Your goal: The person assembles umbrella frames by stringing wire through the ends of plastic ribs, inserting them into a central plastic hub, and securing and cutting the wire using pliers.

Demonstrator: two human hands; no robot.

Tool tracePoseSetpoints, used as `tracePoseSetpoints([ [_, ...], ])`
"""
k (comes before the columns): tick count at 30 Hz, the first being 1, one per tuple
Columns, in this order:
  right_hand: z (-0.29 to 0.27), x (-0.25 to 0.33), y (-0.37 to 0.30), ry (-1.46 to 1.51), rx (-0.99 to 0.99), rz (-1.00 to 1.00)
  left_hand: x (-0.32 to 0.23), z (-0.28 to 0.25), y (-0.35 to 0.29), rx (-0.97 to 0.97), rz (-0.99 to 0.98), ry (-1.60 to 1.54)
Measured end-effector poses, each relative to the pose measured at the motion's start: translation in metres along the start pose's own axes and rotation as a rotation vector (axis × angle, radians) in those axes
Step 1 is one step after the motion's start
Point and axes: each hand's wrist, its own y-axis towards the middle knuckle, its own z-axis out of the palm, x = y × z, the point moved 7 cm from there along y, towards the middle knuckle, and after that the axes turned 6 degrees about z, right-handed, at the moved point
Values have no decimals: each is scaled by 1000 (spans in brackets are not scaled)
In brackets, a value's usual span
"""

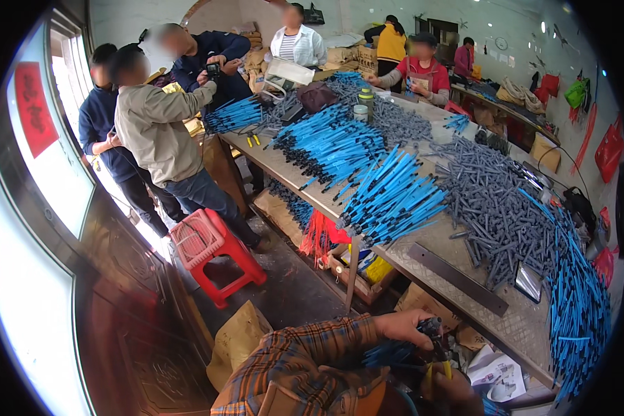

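Note:
My left hand (408,327) is closed around a small bunch of dark grey plastic pieces (431,326), just off the near edge of the table. Below it, my right hand (459,394) grips a yellow-handled tool (439,371); its working end is hard to make out. Under my hands lies a bundle of blue sticks (388,355), partly hidden by my plaid sleeve. On the table nearby, a fan of blue sticks with black ends (395,197) sits beside a large heap of grey plastic plug-like pieces (499,201).
A flat metal bar (457,279) and a phone-like device (528,281) lie on the long table (423,243). More blue sticks (579,312) hang over its right end. A red stool (215,253) stands left. Several people are around the table, one at a camera (213,71).

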Motion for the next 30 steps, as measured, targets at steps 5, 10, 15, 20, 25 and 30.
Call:
tracePoseSetpoints([
  [5, 2, 4, 19, -69, 58, 119, 3, -21, -4, -15, -94, 121],
  [10, 5, 41, 5, 17, 138, 98, -12, -21, 3, -6, -154, 19],
  [15, -1, 49, -3, -44, 117, 157, -7, -21, 11, -41, -90, 55],
  [20, 0, 58, -10, -76, 149, 229, -7, -17, 11, 3, -111, 81],
  [25, 0, 63, -13, -135, 176, 287, -5, -15, 7, -69, -195, 78],
  [30, -4, 66, -12, -202, 187, 292, -3, -17, 9, -47, -214, 63],
])
